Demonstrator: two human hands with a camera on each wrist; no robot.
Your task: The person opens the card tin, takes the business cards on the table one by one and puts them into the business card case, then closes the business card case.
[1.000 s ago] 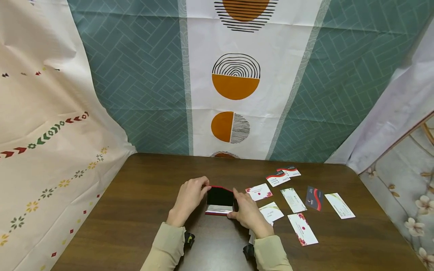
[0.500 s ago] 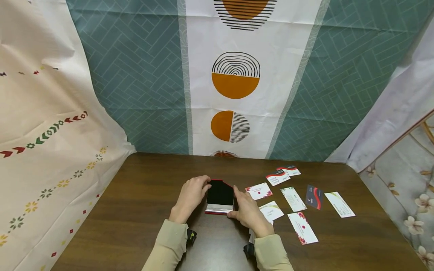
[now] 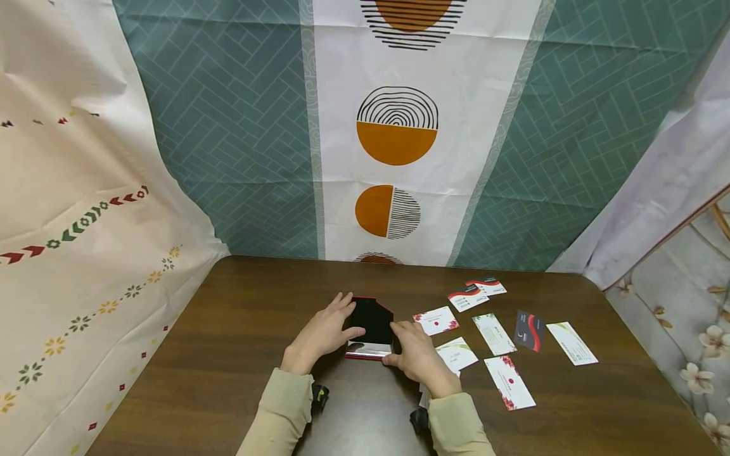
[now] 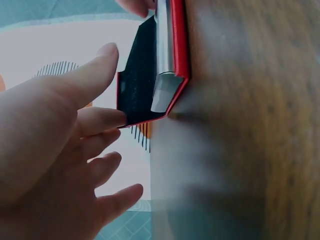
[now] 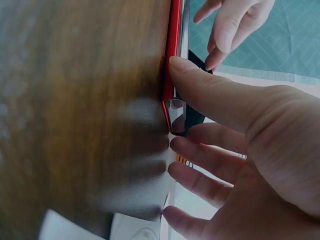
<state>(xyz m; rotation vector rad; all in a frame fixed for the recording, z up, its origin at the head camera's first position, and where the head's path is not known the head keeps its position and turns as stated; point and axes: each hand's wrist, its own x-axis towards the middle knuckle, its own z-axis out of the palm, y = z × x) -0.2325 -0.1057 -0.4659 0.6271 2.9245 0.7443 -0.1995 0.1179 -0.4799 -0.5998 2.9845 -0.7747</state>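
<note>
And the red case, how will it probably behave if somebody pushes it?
The case looks stiff: its silver body has straight, sharp edges. It is unlikely to roll, being boxy and flat-sided. The raised lid may swing if pushed, standing angled from the body.

the head view is evenly and fairly brightly lit, and the patterned backdrop is rendered clearly. a pale glare is thrown on the near middle of the table, whose far part is left darker. the small print on the cards cannot be read. a highlight is caught by the silvery strip of the red case. the wrist views are dimmer and cooler; in both, the wood grain is smeared out of focus. in the right wrist view, dark bands of soft shadow are laid across the table beside the fingers of the right hand.
</note>
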